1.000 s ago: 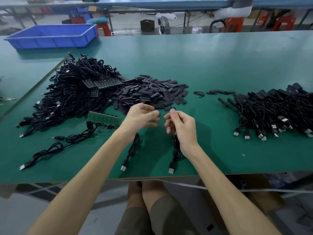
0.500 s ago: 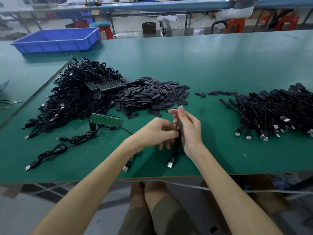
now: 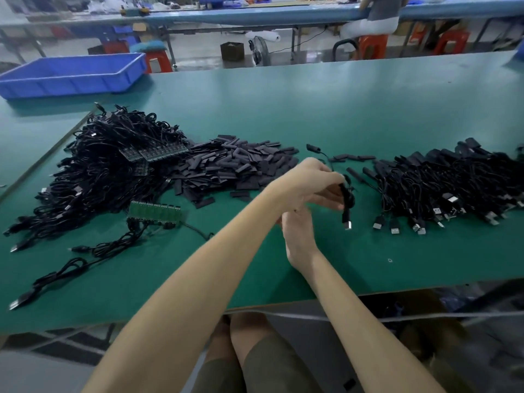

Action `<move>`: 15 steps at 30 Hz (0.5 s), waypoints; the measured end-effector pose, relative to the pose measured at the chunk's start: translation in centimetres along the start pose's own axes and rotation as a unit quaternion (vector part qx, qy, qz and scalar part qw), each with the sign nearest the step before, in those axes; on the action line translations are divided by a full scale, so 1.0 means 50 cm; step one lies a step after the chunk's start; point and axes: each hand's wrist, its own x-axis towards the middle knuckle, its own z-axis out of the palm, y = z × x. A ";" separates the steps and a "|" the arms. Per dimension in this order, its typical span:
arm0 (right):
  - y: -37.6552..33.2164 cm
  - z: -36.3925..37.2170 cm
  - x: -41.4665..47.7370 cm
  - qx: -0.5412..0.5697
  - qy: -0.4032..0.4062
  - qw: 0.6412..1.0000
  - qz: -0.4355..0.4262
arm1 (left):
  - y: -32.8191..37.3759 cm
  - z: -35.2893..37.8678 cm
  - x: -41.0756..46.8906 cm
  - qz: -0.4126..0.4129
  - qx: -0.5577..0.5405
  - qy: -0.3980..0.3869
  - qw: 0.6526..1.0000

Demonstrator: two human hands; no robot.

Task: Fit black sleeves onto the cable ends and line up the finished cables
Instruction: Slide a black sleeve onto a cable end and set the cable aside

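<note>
Left hand (image 3: 314,182): fingers curled round a bundled black cable with silver USB plug (image 3: 346,205), held above the green worktop (image 3: 368,114). The plug hangs down just right of the fingers.

Right hand (image 3: 297,236): lies under the left wrist with its fingers hidden by it, so I cannot tell its grip.

Near the held cable, to its right: row of finished black cables (image 3: 442,191), plugs toward the near edge.

Beyond the hands: heap of flat black sleeves (image 3: 241,165).

Farther left: tangled pile of black cables (image 3: 107,171), with a green circuit-board strip (image 3: 154,212) at its near side.

Far left corner: blue plastic tray (image 3: 71,75).
</note>
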 end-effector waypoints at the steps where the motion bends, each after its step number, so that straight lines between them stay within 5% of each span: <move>1: 0.003 -0.003 -0.001 0.021 -0.019 1.000 -0.001 | -0.008 0.020 0.016 -0.010 0.025 -0.005 1.000; 6: -0.008 -0.006 -0.005 0.060 -0.023 0.997 0.041 | -0.032 0.059 0.049 0.031 0.165 -0.018 0.986; 11: -0.012 -0.001 -0.009 -0.007 -0.040 0.999 0.024 | -0.038 0.040 0.021 0.062 0.188 -0.053 0.979; 15: -0.013 -0.003 -0.011 -0.008 -0.056 0.998 0.021 | -0.040 0.022 -0.015 0.130 0.137 0.018 0.982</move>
